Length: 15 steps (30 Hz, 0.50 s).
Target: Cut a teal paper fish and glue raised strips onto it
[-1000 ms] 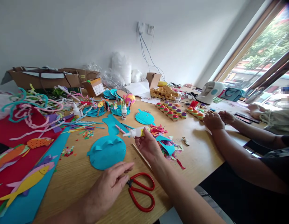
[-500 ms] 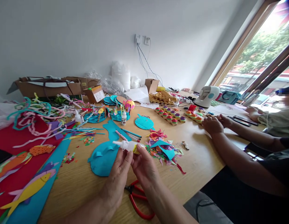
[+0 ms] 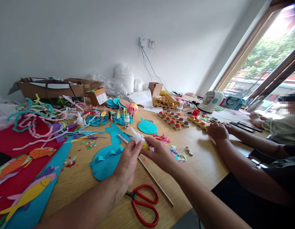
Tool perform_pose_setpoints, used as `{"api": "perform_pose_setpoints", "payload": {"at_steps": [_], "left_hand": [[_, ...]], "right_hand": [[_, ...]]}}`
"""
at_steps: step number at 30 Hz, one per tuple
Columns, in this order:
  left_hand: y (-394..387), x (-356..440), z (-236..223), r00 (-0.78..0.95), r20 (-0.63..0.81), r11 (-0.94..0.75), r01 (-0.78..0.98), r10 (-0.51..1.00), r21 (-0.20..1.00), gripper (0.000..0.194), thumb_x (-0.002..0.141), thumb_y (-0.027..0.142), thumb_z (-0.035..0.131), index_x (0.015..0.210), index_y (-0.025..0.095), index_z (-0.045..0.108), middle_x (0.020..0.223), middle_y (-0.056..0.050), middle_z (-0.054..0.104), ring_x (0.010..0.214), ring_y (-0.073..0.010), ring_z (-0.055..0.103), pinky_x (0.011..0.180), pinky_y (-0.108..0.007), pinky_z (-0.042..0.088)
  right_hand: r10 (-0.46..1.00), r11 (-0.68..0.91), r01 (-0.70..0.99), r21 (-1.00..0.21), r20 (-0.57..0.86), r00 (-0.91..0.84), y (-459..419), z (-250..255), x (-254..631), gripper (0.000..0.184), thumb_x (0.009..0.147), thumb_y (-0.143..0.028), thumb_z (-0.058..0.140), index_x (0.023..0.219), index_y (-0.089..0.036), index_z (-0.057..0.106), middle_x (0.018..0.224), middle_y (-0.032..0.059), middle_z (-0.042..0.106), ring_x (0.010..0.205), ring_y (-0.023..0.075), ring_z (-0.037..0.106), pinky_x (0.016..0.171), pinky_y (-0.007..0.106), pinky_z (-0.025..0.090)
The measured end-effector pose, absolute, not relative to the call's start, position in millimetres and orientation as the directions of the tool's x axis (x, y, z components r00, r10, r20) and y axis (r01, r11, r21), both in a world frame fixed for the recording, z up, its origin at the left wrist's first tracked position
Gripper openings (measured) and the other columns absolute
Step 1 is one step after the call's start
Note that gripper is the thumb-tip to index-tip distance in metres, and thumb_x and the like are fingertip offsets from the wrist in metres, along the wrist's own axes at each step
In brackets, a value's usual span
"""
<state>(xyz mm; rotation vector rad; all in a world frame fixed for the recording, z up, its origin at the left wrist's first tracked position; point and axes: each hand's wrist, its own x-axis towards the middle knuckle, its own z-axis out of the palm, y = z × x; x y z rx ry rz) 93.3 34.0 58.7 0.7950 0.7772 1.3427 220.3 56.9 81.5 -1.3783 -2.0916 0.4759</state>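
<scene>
A white glue bottle [image 3: 138, 136] with a pointed nozzle and a yellow label tilts up in front of me. My left hand [image 3: 128, 159] pinches it near its neck. Around its lower body, partly hiding the label, are the fingers of my right hand [image 3: 159, 152]. Beneath my left hand lies a round blue paper piece [image 3: 105, 163] with looped strips on top, partly covered. Red-handled scissors [image 3: 144, 205] rest on the table close to me, their blades hidden under my left wrist. A thin wooden stick [image 3: 157, 181] slants between my forearms.
A second glue bottle [image 3: 126, 121] stands behind. Painted egg-carton cups [image 3: 173, 120] and paper scraps [image 3: 177, 154] lie right of centre. Paper fish [image 3: 35, 190] cover the left side. Another person's hands [image 3: 218, 130] work at the right, near a white machine [image 3: 211, 101].
My left hand has come across to the glue bottle and grips it alongside my right. The bottle's nozzle has swung from pointing left to pointing upward.
</scene>
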Motion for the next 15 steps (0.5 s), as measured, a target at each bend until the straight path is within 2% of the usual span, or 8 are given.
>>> {"api": "perform_pose_setpoints", "payload": {"at_steps": [2, 4, 6, 8, 12, 15], "left_hand": [[30, 92, 59, 0.130, -0.101, 0.151, -0.475, 0.986, 0.867, 0.047, 0.071, 0.051, 0.067, 0.107, 0.020, 0.062, 0.125, -0.010, 0.060, 0.124, -0.0279, 0.047, 0.100, -0.040, 0.037], [19, 85, 59, 0.229, -0.170, 0.254, -0.412, 0.958, 0.875, 0.040, 0.077, 0.048, 0.064, 0.107, 0.022, 0.063, 0.125, -0.008, 0.061, 0.122, -0.0267, 0.049, 0.099, -0.041, 0.039], [6, 73, 61, 0.329, -0.188, 0.304, -0.347, 0.925, 0.887, 0.028, 0.076, 0.040, 0.066, 0.101, 0.026, 0.067, 0.114, -0.005, 0.068, 0.115, -0.0257, 0.055, 0.097, -0.042, 0.041], [-2, 58, 62, 0.445, -0.164, 0.270, -0.186, 0.880, 0.945, 0.021, 0.076, 0.038, 0.063, 0.093, 0.028, 0.069, 0.100, -0.002, 0.071, 0.103, -0.0244, 0.061, 0.090, -0.041, 0.046], [10, 25, 61, 0.438, -0.170, 0.190, -0.003, 0.883, 0.982, 0.026, 0.064, 0.042, 0.066, 0.077, 0.020, 0.069, 0.076, -0.004, 0.071, 0.073, -0.0199, 0.065, 0.067, -0.032, 0.051], [31, -1, 60, 0.296, -0.158, 0.132, 0.105, 0.942, 0.986, 0.025, 0.065, 0.042, 0.064, 0.078, 0.021, 0.069, 0.077, -0.003, 0.071, 0.073, -0.0188, 0.064, 0.066, -0.030, 0.050]], "right_hand": [[0.942, 0.299, 0.845, -0.443, 0.279, -0.187, 76, 86, 227, 0.023, 0.079, -0.040, 0.060, 0.088, -0.019, 0.064, 0.073, -0.0005, 0.062, 0.066, 0.0149, 0.052, 0.057, 0.024, 0.030], [0.975, 0.165, 0.942, -0.294, 0.195, -0.110, 100, 86, 234, 0.028, 0.081, -0.045, 0.056, 0.090, -0.020, 0.064, 0.074, 0.0001, 0.062, 0.065, 0.0149, 0.052, 0.053, 0.024, 0.028], [0.983, 0.134, 0.960, -0.247, 0.153, -0.098, 126, 81, 241, 0.028, 0.080, -0.043, 0.058, 0.092, -0.019, 0.065, 0.080, 0.0026, 0.064, 0.072, 0.0171, 0.055, 0.054, 0.024, 0.029], [0.990, 0.115, 0.972, -0.204, 0.102, -0.096, 150, 73, 243, 0.026, 0.078, -0.040, 0.062, 0.091, -0.018, 0.067, 0.088, 0.0055, 0.065, 0.080, 0.0200, 0.058, 0.057, 0.025, 0.033], [0.995, 0.086, 0.989, -0.117, -0.040, -0.091, 182, 55, 236, 0.026, 0.078, -0.037, 0.066, 0.092, -0.015, 0.068, 0.097, 0.0093, 0.065, 0.090, 0.0229, 0.059, 0.068, 0.028, 0.043], [0.988, 0.073, 0.996, -0.060, -0.130, -0.080, 196, 45, 227, 0.029, 0.088, -0.035, 0.058, 0.109, -0.015, 0.060, 0.111, 0.0083, 0.060, 0.096, 0.0205, 0.059, 0.080, 0.037, 0.050]]}}
